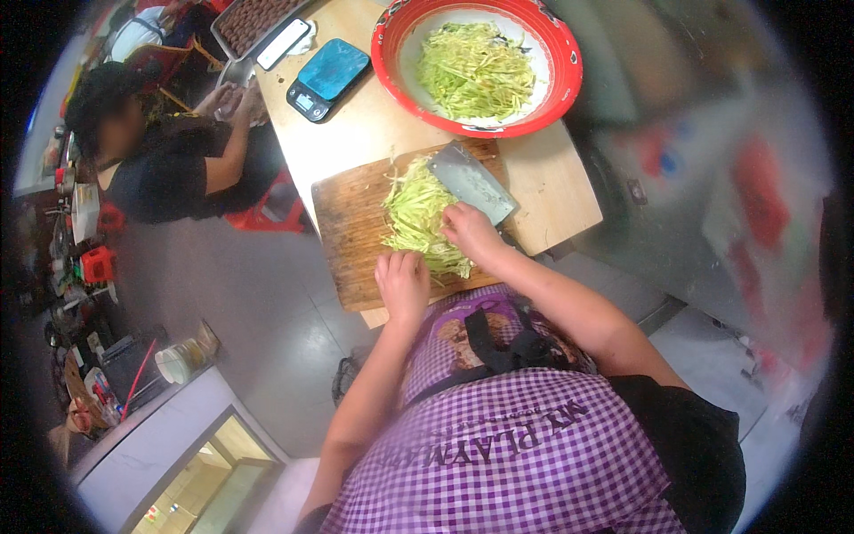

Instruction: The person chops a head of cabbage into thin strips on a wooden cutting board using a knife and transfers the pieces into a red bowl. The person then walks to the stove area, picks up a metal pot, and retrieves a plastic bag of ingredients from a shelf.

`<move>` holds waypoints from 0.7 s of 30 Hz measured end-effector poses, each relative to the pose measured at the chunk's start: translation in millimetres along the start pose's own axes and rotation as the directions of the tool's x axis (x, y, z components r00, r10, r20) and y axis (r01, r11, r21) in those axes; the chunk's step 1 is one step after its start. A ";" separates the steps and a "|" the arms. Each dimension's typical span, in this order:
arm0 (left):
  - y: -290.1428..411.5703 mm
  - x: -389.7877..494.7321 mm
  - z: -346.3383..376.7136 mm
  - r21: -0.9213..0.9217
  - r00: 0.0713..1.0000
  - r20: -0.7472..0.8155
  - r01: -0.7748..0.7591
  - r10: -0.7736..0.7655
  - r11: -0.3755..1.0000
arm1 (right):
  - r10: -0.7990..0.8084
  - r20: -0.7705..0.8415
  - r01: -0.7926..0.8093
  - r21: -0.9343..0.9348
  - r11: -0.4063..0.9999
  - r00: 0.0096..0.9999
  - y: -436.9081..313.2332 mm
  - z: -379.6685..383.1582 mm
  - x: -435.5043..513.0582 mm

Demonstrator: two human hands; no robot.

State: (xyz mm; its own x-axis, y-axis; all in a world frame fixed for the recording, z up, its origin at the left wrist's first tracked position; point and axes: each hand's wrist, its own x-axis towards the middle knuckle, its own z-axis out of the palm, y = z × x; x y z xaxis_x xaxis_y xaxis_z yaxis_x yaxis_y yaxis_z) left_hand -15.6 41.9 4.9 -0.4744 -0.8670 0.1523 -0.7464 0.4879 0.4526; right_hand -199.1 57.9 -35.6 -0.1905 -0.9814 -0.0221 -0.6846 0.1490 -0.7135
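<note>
A loose pile of shredded pale-green vegetable (417, 207) lies on a wooden cutting board (350, 233). My left hand (403, 280) rests at the pile's near left edge, fingers bent down at the shreds. Over the pile's right side is my right hand (470, 230), its fingers curled together; whether shreds are pinched in either hand is hidden. A cleaver (472, 183) lies flat on the board's right side, just beyond my right hand, its blade touching the shreds. My right hand and forearm partly cover the cleaver's near end.
Beyond the board stands a red-rimmed enamel basin (397, 100) holding more shreds. A digital kitchen scale (333, 70) and a phone (283, 45) lie on the wooden table (287, 133). A tray of brown balls (257, 23) is at the far left. A person (173, 157) sits left of the table.
</note>
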 end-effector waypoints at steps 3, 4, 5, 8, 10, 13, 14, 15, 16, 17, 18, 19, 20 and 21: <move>-1.1 -2.2 -0.9 -0.035 1.000 -0.019 0.016 -0.016 0.999 | 0.109 0.064 -0.119 0.177 0.977 0.992 4.5 -5.4 -0.3; -1.7 -2.7 -1.8 -0.035 0.999 -0.002 0.040 -0.040 0.999 | 0.124 0.067 -0.136 0.229 0.964 0.990 5.0 -8.9 -1.1; -2.4 -3.0 -3.2 -0.041 0.998 0.020 0.067 -0.066 0.997 | 0.146 0.071 -0.160 0.281 0.946 0.987 6.5 -11.8 -1.9; -5.0 -3.0 -7.7 -0.086 0.993 0.052 0.113 -0.109 0.990 | 0.272 0.109 -0.293 0.417 0.861 0.956 8.4 -21.3 -4.8; -6.3 -1.5 -10.9 -0.112 0.991 0.057 0.125 -0.120 0.986 | 0.332 0.142 -0.353 0.545 0.760 0.933 8.8 -26.9 -6.7; -2.7 4.0 -14.1 -0.149 0.992 0.049 0.122 -0.116 0.981 | 0.355 0.238 -0.405 0.740 0.537 0.904 5.2 -33.8 -8.8; 0.5 6.6 -14.7 -0.173 0.993 0.040 0.118 -0.112 0.978 | 0.356 0.309 -0.453 0.767 0.455 0.882 2.9 -35.6 -9.3; 4.6 9.7 -15.4 -0.199 0.987 0.067 0.154 -0.144 0.968 | 0.386 0.370 -0.510 0.774 0.375 0.845 -0.2 -37.2 -9.5; 9.7 12.8 -15.8 -0.319 0.984 0.072 0.175 -0.160 0.931 | 0.346 0.400 -0.510 0.792 0.335 0.848 -4.0 -38.9 -10.0; 15.1 15.9 -16.4 -0.433 0.971 0.121 0.240 -0.207 0.869 | 0.343 0.423 -0.525 0.798 0.298 0.838 -7.9 -40.2 -10.2; 20.4 18.9 -17.1 -0.545 0.948 0.184 0.317 -0.258 0.776 | 0.339 0.446 -0.538 0.802 0.261 0.828 -12.8 -41.9 -10.9; 25.1 22.0 -17.9 -0.598 0.942 0.202 0.334 -0.267 0.728 | 0.312 0.449 -0.529 0.809 0.255 0.837 -17.0 -42.8 -11.2; 28.9 25.0 -18.8 -0.656 0.931 0.232 0.364 -0.282 0.661 | 0.286 0.451 -0.520 0.817 0.249 0.845 -21.9 -44.3 -12.0; 31.4 27.7 -19.6 -0.736 0.937 0.236 0.346 -0.259 0.582 | 0.241 0.447 -0.498 0.836 0.231 0.862 -25.9 -44.9 -12.5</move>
State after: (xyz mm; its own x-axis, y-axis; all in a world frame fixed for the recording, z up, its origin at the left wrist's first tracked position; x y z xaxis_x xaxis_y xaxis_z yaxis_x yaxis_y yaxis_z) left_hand -43.0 31.2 40.5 -0.3615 -0.9145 -0.1817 -0.2547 -0.0906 0.9628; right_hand -210.6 71.8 14.6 -0.0148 -0.8636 -0.5040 0.5245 0.4225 -0.7392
